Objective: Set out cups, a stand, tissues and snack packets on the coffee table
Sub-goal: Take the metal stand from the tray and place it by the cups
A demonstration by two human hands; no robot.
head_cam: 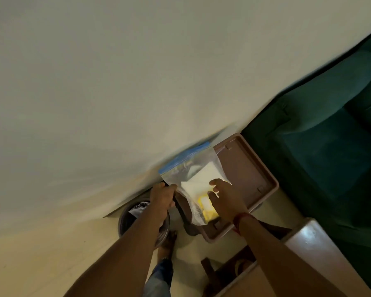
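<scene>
A clear plastic tissue packet (pixel 194 179) with a blue end and white tissues inside lies over a brown plastic stool (pixel 247 174) by the wall. My left hand (pixel 162 197) pinches the packet's left edge, fingers closed on the plastic. On the right side of the packet, my right hand (pixel 225 199) rests with fingers spread and curled toward the white tissues. A yellow patch shows through the plastic near my right hand. No cups, stand or snack packets are visible.
A round dark bin (pixel 126 219) with a liner stands on the floor under my left forearm. A dark green sofa (pixel 321 146) fills the right side. A glossy table corner (pixel 308 236) sits at lower right. The pale wall (pixel 116 82) is close ahead.
</scene>
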